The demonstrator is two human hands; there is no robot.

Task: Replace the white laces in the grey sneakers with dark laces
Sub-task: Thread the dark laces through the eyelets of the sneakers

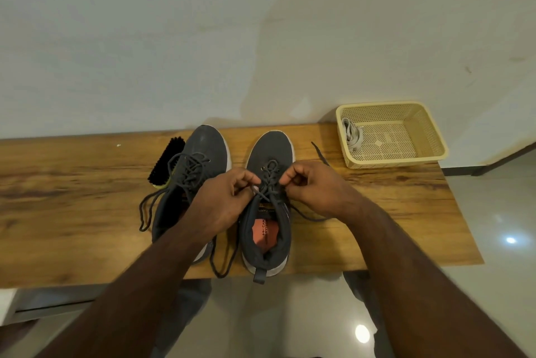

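Wooden bench top (377, 212): long surface against a pale wall; its near edge runs just under the forearms, its right end lies beyond the right hand, bare wood stretches far to the left.
Cream mesh basket (429, 137): beyond and right of the right hand, at the bench's far right corner; white laces (352, 134) coiled inside at its left wall.
Left grey sneaker (200, 160): beside the left hand, dark lace threaded, ends trailing loose.
Right grey sneaker (274, 151): under both hands, heel overhanging the near edge.
Black shoe brush (166, 162): beyond the left hand, touching the left sneaker.
Left hand (222, 201): fingers curled, pinching the dark lace (268, 180) at the eyelets.
Right hand (314, 183): fingers curled, pinching the same lace.
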